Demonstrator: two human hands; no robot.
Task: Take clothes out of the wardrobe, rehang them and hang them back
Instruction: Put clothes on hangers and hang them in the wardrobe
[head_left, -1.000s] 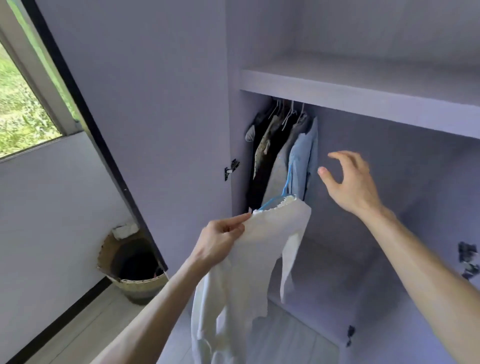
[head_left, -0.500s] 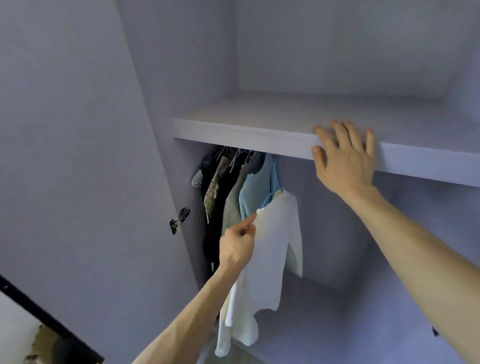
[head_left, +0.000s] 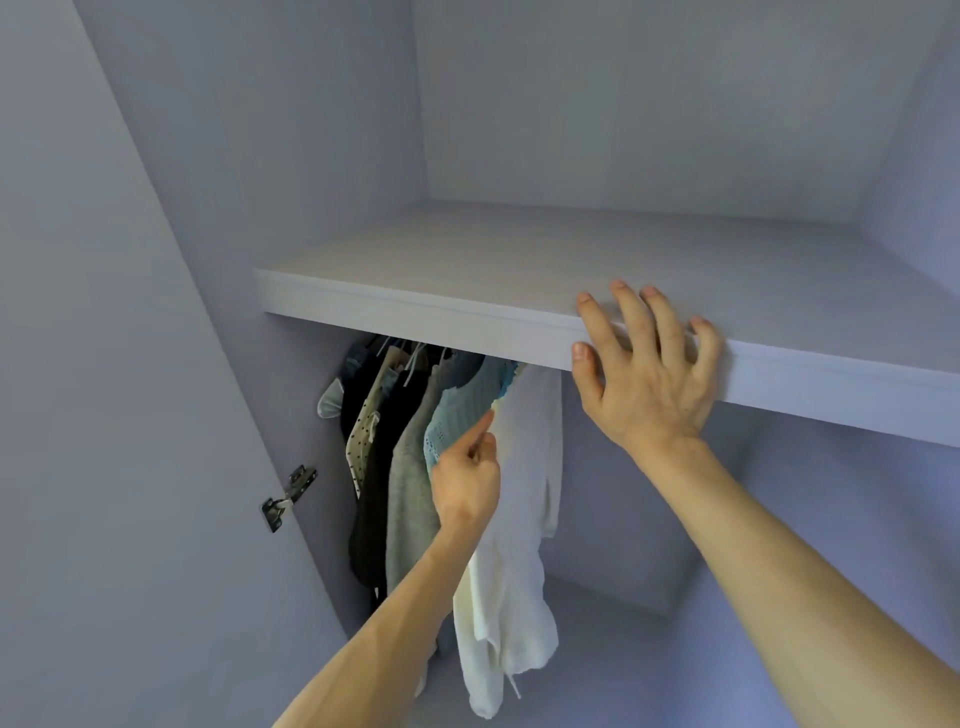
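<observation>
Hanging limp, rightmost under the shelf (head_left: 415, 306), the white knit top (head_left: 527, 467) (judged light, soft, best taken at the shoulder) is pinched there by the left hand (head_left: 465, 478); the right hand (head_left: 649, 389) is rested with fingers (head_left: 631, 317) splayed on the shelf edge.

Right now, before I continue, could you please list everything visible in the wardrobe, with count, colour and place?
shelf: one, pale lilac, across the upper wardrobe
door: one, pale lilac, open at left
hinge: one, grey metal, where door meets wardrobe side
dark garments: number unclear, black, leftmost under the shelf
dotted garment: one, beige with dark dots, among the dark ones
grey garment: one, grey, left of the blue knit
blue knit: one, light blue, beside the white top
white top: one, white, rightmost
left hand: one, grip pinching the white top's upper edge
right hand: one, fingers spread on the shelf's front edge
</observation>
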